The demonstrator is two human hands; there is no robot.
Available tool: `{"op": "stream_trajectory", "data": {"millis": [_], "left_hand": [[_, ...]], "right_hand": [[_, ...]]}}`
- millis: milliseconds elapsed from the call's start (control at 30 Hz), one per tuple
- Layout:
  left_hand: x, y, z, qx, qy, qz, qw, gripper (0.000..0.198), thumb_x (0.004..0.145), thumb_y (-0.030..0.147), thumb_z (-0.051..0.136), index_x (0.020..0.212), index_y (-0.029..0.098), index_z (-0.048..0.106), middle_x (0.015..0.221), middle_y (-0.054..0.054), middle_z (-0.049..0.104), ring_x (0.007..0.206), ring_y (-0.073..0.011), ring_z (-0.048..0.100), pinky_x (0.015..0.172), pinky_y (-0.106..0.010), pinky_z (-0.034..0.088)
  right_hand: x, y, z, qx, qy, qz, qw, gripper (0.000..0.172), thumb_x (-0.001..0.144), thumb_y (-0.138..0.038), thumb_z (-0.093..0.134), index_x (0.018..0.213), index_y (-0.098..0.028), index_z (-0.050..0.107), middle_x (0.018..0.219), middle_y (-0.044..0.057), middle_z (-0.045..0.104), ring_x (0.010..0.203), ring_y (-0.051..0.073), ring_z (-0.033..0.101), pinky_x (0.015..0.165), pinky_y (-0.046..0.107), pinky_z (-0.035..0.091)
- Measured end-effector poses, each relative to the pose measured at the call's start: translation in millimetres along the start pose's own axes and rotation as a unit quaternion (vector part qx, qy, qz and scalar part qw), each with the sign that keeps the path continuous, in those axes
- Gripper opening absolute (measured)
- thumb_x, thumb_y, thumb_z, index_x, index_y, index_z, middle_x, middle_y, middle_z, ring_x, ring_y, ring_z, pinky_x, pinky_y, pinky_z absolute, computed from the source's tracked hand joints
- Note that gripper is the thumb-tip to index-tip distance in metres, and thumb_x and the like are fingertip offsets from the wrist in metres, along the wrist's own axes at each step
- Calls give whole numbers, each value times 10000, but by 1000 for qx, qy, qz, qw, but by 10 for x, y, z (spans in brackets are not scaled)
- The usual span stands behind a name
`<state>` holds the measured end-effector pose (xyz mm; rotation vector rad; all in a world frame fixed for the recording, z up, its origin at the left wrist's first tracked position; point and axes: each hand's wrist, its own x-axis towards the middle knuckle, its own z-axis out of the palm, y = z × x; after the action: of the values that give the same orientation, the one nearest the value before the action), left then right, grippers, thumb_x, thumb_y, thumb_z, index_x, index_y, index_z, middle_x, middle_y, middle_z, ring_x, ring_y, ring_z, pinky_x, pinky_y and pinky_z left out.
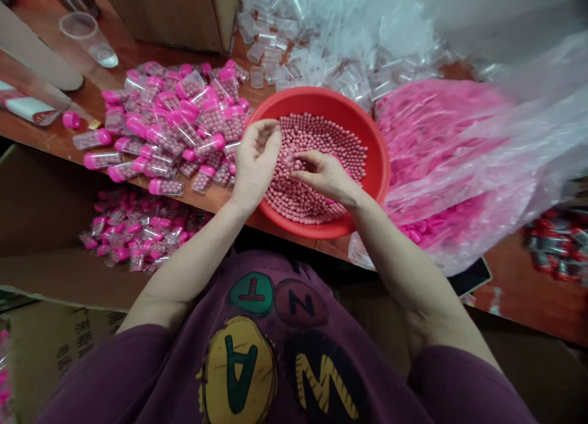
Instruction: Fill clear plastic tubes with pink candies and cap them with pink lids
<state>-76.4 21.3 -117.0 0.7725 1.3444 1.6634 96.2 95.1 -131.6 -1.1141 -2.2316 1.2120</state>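
Note:
A red basin (379, 166) holds many small pink beads (326, 136). Over its left rim is my left hand (260, 160), palm turned up and fingers curled; whether anything lies in it is hidden. Above the beads, my right hand (324, 174) pinches a small clear container (288, 159) that looks filled with beads, between thumb and fingers. To the left of the basin lies a heap of clear bottles with pink caps (184, 117), filled with beads.
Behind the basin are many empty clear bottles (271, 56). A plastic bag of pink caps (441, 124) lies to the right, near a phone (471, 278). More filled bottles (138, 231) sit in a box below the table's left edge. A plastic cup (87, 38) stands back left.

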Motion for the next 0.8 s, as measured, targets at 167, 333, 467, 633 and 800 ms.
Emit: {"op": "stream_trajectory", "data": {"millis": [167, 333, 467, 633, 800], "left_hand": [[-116, -7, 188, -42, -68, -83, 993, 215, 902, 130, 780, 1103, 175, 718, 1214, -79, 799, 1183, -173, 741, 1111, -317, 573], [-135, 58, 208, -100, -102, -182, 973, 99, 964, 119, 672, 1017, 175, 733, 1065, -44, 812, 960, -135, 749, 879, -257, 627], [-199, 87, 214, -108, -147, -227, 957, 133, 986, 122, 636, 967, 168, 759, 1022, -55, 806, 819, -135, 709, 695, -237, 593], [-250, 76, 231, -73, -216, -216, 949, 196, 927, 85, 666, 998, 180, 823, 1004, -52, 816, 777, -125, 677, 622, -206, 519], [-236, 27, 212, -46, -220, -217, 950, 268, 893, 58, 672, 1049, 183, 850, 979, -57, 818, 796, -137, 693, 682, -241, 535]], "right_hand": [[-202, -91, 86, 158, 94, 12, 983, 461, 876, -506, 831, 1224, -218, 741, 1204, 78, 803, 1130, 237, 753, 1077, 434, 621], [-420, -130, -23, 96, 94, 6, 991, 429, 947, -459, 730, 1300, -220, 683, 1297, 107, 767, 1087, 226, 753, 973, 417, 663], [-566, -141, -272, 26, 101, -27, 994, 468, 946, -328, 671, 1404, -240, 630, 1456, 126, 683, 1107, 231, 744, 875, 387, 664], [-625, -283, -443, -51, 26, -67, 996, 462, 945, -278, 692, 1405, -263, 660, 1350, 89, 710, 1038, 210, 707, 887, 383, 642], [-620, -282, -409, -13, 20, -39, 999, 279, 971, -380, 744, 1216, -252, 710, 1060, 42, 765, 912, 207, 685, 829, 373, 621]]}}
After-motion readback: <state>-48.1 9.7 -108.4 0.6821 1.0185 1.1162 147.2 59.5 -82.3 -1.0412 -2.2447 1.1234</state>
